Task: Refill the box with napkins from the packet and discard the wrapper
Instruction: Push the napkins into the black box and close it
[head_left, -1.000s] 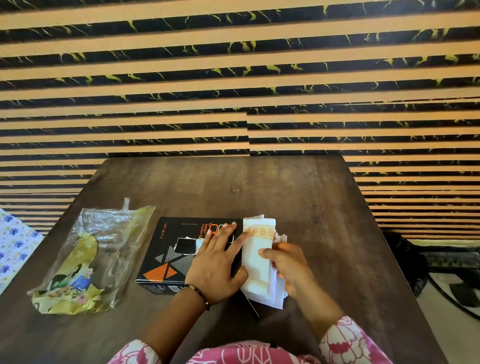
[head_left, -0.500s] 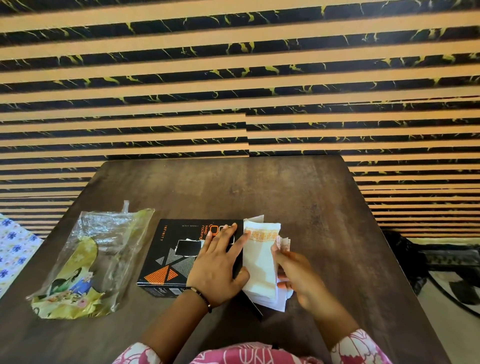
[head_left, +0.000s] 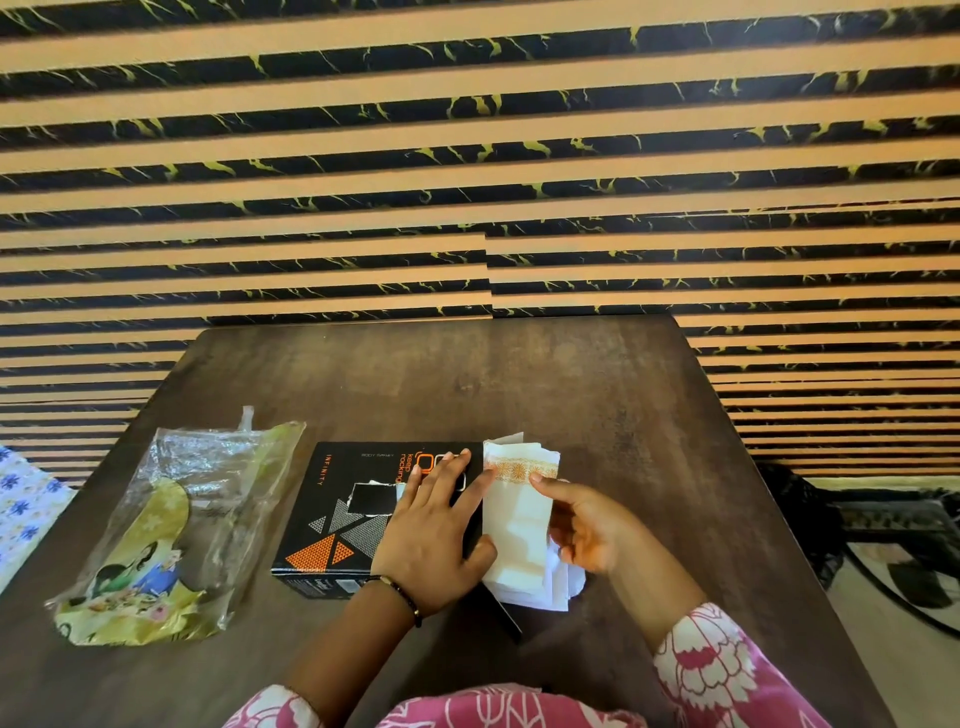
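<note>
From the head camera, a black carton box (head_left: 363, 514) with orange triangles lies flat on the dark wooden table (head_left: 519, 384), a torn dispensing hole in its top. The left hand (head_left: 434, 540) rests spread and flat on the box's right half, fingers wide, pinning it down and gripping nothing. Just right of the box, touching its right end, is the stack of white napkins (head_left: 519, 525) with an orange patterned band at the far edge. The right hand (head_left: 587, 525) curls around the stack's right side — thumb on top near the band, fingers behind. Loose sheets fan out at the stack's near end, toward the sleeve. Whether the box's right end is open cannot be told; the hand and napkins hide it.

Well to the left lies the empty clear plastic wrapper (head_left: 176, 530) with yellow cartoon print, crumpled, near the table's left edge and not yet discarded.

The likely trouble is the fanned lower sheets: if the stack is pushed in unsquared, those edges may catch on the carton's mouth and crumple or slide out onto the table. The light wrapper could also slip off the edge if brushed.
</note>
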